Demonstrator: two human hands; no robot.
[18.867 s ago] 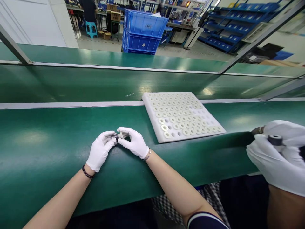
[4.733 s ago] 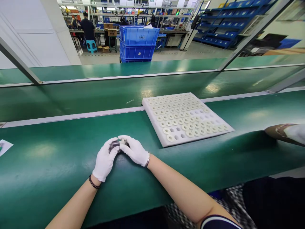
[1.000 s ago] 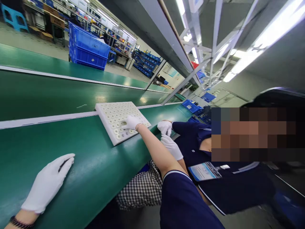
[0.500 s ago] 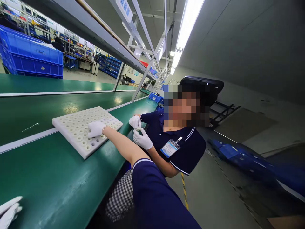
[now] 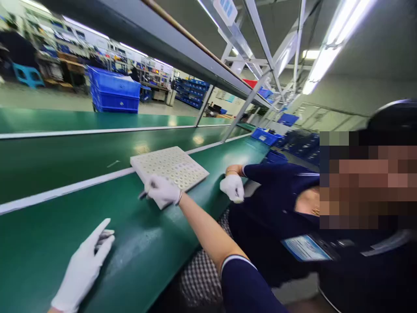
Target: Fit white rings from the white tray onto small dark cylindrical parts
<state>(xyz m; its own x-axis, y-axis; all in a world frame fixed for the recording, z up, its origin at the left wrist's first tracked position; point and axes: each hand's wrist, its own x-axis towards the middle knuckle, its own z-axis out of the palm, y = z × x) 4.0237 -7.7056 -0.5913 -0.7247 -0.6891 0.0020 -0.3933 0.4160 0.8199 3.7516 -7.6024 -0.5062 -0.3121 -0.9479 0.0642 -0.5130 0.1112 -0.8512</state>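
Observation:
My right hand (image 5: 161,190), in a white glove, is closed at the near left corner of a white foam tray (image 5: 176,154). A short dark grey piece (image 5: 142,195) sticks out from its fingertips to the left; it is blurred and I cannot make out its kind. Rows of round pale parts (image 5: 166,164) sit in the tray's holes. At lower left my left hand (image 5: 83,265), also gloved in white, hovers over the green bench with fingers apart and nothing in them.
A co-worker sits close on the right; their gloved hand (image 5: 232,187) is closed near a small pale piece (image 5: 239,200). Metal posts (image 5: 244,106) and an overhead shelf (image 5: 195,56) run above the green bench (image 5: 137,256). Blue crates (image 5: 115,93) stand beyond it.
My right hand has pulled back from the tray's middle to its near left corner, with a dark piece at its fingertips. My left hand has come further into view. The view has swung left.

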